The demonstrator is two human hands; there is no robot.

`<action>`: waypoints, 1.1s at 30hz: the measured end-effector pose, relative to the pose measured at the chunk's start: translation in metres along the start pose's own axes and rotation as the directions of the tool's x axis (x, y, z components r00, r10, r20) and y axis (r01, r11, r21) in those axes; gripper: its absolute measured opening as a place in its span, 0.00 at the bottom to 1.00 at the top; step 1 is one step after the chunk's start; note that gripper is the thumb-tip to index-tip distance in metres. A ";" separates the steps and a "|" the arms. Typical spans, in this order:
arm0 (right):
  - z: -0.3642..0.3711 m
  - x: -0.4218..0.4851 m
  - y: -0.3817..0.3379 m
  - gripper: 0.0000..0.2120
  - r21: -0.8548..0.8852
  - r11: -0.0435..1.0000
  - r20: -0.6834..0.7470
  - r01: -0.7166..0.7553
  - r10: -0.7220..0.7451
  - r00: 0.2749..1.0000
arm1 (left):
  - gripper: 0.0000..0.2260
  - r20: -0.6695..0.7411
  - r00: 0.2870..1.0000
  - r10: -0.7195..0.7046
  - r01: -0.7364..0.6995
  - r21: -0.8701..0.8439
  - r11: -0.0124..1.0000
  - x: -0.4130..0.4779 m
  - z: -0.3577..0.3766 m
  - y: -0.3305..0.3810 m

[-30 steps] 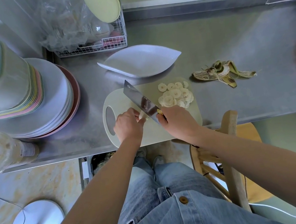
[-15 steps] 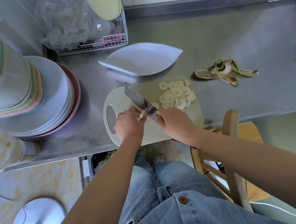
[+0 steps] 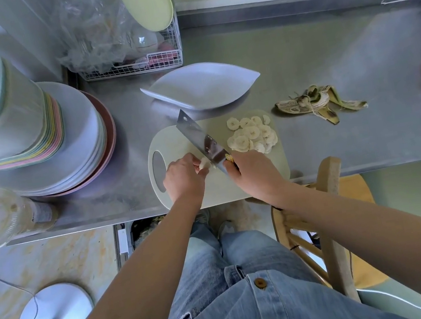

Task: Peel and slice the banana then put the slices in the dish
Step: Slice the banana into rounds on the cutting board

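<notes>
The chief risk, as I judge it, is a cut finger. The stub (image 3: 203, 163) of banana is very short, so the left hand (image 3: 183, 176) has its fingertips almost against the flat of the knife (image 3: 202, 138). One slip of the soft fruit, or a blade coming down a touch toward 9 o'clock, could catch them. The stub could also squash or roll instead of cutting cleanly, as there is little of it to steady. A lesser risk is that a wide sweep of the blade toward 2 o'clock scatters the slices (image 3: 252, 136) off the board (image 3: 171, 143) and onto the counter.

The left hand is curled, with its fingertips pinching the stub near the middle of the board. The right hand (image 3: 254, 173) is wrapped tightly round the knife handle, which it mostly hides. The blade runs from that hand toward 11 o'clock, its edge beside the stub on the 3 o'clock side. I cannot tell whether it touches the fruit.

The slices lie heaped at 2 o'clock on the board. The dish (image 3: 201, 89) stands just beyond the board at 12 o'clock with no slices in it. The peel (image 3: 316, 104) lies apart at 3 o'clock.
</notes>
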State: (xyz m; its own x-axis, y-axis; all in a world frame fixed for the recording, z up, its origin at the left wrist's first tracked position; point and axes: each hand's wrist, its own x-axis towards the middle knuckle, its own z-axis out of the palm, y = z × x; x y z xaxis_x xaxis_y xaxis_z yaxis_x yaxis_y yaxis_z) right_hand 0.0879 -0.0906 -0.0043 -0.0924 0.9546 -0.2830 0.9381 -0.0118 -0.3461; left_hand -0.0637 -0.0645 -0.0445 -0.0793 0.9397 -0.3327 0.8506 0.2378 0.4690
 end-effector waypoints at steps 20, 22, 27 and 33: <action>0.010 0.000 -0.011 0.12 0.016 1.000 0.069 -0.023 0.022 0.997 | 0.05 0.016 0.999 -0.043 0.042 0.022 0.999 0.001 -0.002 0.002; 0.014 0.001 -0.009 0.11 0.021 0.999 0.078 -0.038 0.036 0.996 | 0.06 0.017 0.999 -0.044 0.044 0.009 0.999 0.001 -0.002 0.001; 0.018 0.000 -0.006 0.11 0.043 0.999 0.062 -0.028 0.025 0.998 | 0.05 0.024 0.999 -0.040 0.041 -0.006 0.999 0.000 -0.003 0.000; 0.006 0.001 -0.002 0.13 0.019 1.000 -0.005 -0.002 0.002 1.000 | 0.06 0.027 0.999 -0.036 0.036 -0.012 0.999 0.000 -0.004 0.000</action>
State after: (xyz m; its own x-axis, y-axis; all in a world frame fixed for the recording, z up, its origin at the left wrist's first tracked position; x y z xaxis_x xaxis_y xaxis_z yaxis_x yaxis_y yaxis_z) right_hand 0.0834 -0.0910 -0.0092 -0.0889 0.9561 -0.2792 0.9316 -0.0193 -0.3629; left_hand -0.0660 -0.0641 -0.0415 -0.0955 0.9237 -0.3710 0.8410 0.2743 0.4664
